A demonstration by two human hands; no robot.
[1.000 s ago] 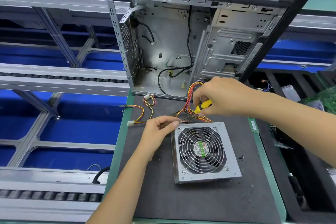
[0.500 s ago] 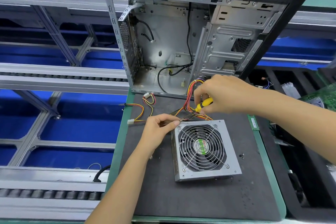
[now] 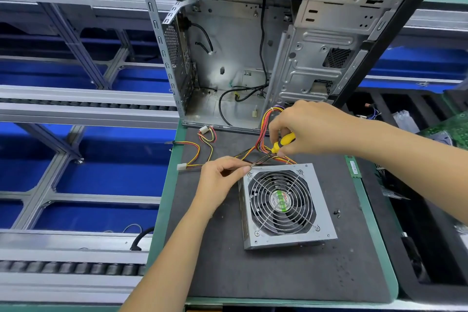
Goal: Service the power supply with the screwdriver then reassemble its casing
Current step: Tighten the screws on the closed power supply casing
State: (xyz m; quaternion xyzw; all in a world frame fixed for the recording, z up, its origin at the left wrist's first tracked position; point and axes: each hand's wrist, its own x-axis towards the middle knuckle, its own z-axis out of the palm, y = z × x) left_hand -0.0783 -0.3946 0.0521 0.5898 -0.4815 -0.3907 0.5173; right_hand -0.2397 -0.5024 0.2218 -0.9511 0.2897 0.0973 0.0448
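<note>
Item, frame centre: power supply (image 3: 288,206) fan-up on my table (image 3: 253,273), casing shut; right hand (image 3: 311,129) grips the screwdriver (image 3: 278,147), tip at the upper-left corner screw steadied by my left hand (image 3: 222,180) pinching there; servicing barely started, reassembly outstanding.

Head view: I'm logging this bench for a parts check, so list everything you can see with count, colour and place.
power supply: one, grey, fan up, on the mat
mat: one, dark grey, on the bench
wires: one bundle, red, yellow, black, behind the supply
case: one, silver and black, open, behind the mat
screws: small dark cluster, right of the supply
RAM stick: one, green, mat's right edge
circuit board: one, green, far right
conveyor: grey rails, blue below, left
screwdriver: one, yellow and black, in right hand
left hand: pinches the screwdriver tip at the supply's corner
right hand: grips the handle
</note>
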